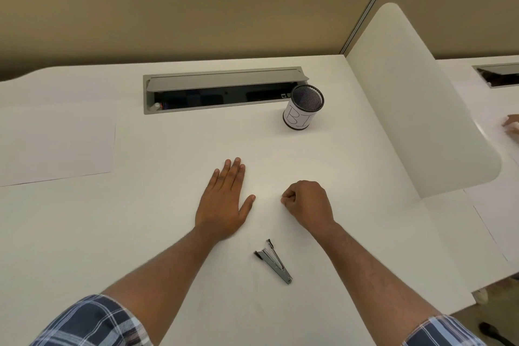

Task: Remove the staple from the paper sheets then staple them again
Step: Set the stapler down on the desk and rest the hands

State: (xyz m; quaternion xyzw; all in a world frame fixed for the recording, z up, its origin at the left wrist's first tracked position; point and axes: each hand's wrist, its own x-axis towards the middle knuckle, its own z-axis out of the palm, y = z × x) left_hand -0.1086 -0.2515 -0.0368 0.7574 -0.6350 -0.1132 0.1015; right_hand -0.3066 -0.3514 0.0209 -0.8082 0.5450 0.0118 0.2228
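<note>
While left hand (224, 199) presses flat beyond the stapler (273, 261), right hand (307, 203) pinches something unseen, possibly the staple. Risk: dropping it, since white sheets barely show.

Contents of curled right hand (307, 202) hidden.

Your white desk (157, 233) carries a metal stapler (273, 261) near you, a mesh cup (303, 107) by the open cable tray (224, 90), and paper (56, 143) at left.
</note>
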